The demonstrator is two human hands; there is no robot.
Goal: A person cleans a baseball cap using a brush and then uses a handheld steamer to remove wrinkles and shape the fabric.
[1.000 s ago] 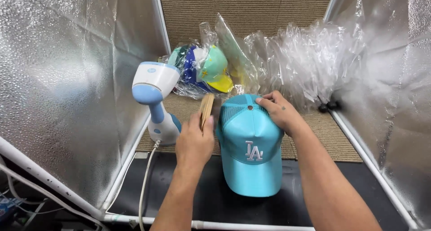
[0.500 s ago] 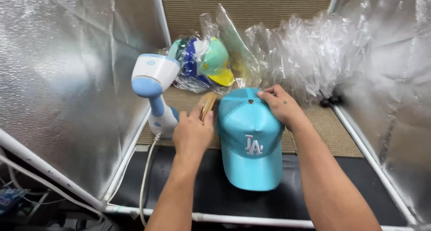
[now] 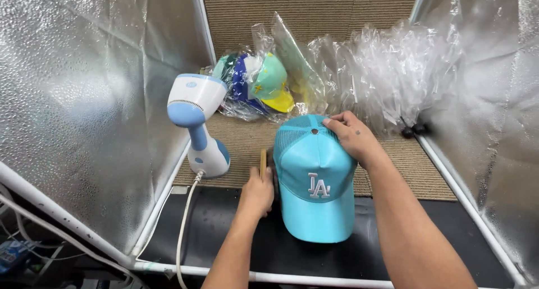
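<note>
Item: turquoise cap (image 3: 317, 182), centre of the frame, lying crown-up on the surface (image 3: 224, 233) where black mat meets tan ribbed matting; long axis runs top to bottom of the frame, brim toward the lower edge, mesh back toward the upper edge. Since a second ago the left hand (image 3: 257, 195) has slid down the cap's left side, curled around a thin wooden tool (image 3: 263, 163), while the right hand (image 3: 353, 137) stays spread on the crown's upper right, so the cap appears steadied for working. Also present: blue-and-white steamer (image 3: 197, 123) left of centre, bagged caps (image 3: 258, 87) and clear plastic bags (image 3: 382, 76) behind.
</note>
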